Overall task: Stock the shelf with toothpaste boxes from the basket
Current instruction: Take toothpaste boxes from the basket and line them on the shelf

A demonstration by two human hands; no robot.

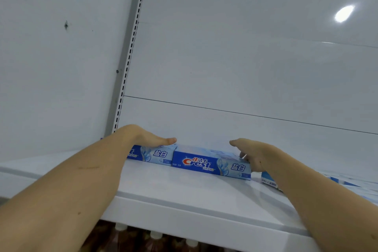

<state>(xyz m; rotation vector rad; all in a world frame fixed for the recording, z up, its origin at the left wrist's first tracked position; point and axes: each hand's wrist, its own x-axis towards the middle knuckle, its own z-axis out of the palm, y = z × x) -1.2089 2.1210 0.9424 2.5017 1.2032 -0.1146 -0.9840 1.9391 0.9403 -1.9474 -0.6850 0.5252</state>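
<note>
1. The step in hand looks like squaring up the boxes already on the shelf [184,194]. Two rows of Crest boxes lie flat at lower centre of the frame, end to end: the left row [158,155] and the right row [212,164], which sits slightly nearer the front edge.
2. The left hand [151,139] lies flat on top of the left row, fingers straight and pressing down. Keep it there as a stop so that row does not slide.
3. The right hand [253,153] is at the right end of the right row, thumb over the top and fingers curled against the end. Push straight along the row towards the left, not downward, so the ends meet flush.
4. Then nudge the right row back until both fronts line up.
5. More boxes [269,180] lie at lower right, partly hidden by the forearm; leave them clear.
6. The basket is not in view.
</note>
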